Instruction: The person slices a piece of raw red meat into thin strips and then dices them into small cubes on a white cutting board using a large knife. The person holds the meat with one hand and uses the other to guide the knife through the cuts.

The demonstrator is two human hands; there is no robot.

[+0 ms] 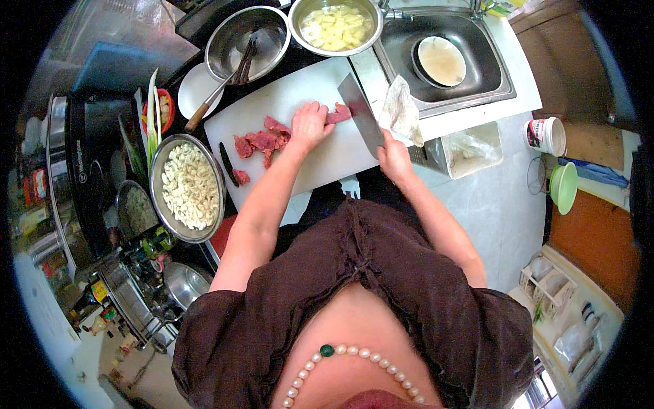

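Observation:
A white cutting board lies before me with raw red meat on it. My left hand grips a strip of raw meat against the board, its far end sticking out to the right. Around the handle of a broad cleaver my right hand is closed. The blade stands at the right end of the strip; whether it touches the meat I cannot tell. Several meat pieces lie left of my left hand, partly hidden by it. One small piece sits apart near the board's left edge.
A bowl of pale chopped food stands left of the board. Behind it are a metal bowl holding a whisk-like utensil and a bowl of yellow pieces in liquid. A sink and a cloth are at right.

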